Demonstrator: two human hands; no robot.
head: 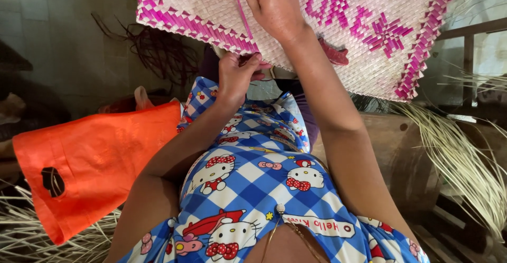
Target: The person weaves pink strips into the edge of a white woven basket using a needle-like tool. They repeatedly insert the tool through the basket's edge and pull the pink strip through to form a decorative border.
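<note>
A woven mat [369, 57] of pale straw with a magenta border and magenta pattern lies across my lap, tilted up toward me. My right hand [272, 7] rests on its top surface and pinches a thin magenta strip [243, 15] that runs down toward the mat's near edge. My left hand [236, 75] sits under that near edge, fingers curled around the lower end of the strip and the edge of the weave. I wear a blue-and-white checked dress [253, 178] with cartoon cats.
An orange plastic bag [95, 162] lies at my left. Loose pale straw strands [465, 157] hang at the right and more straw [31, 236] lies at the lower left. Dark dyed fibres [158, 52] lie on the tiled floor.
</note>
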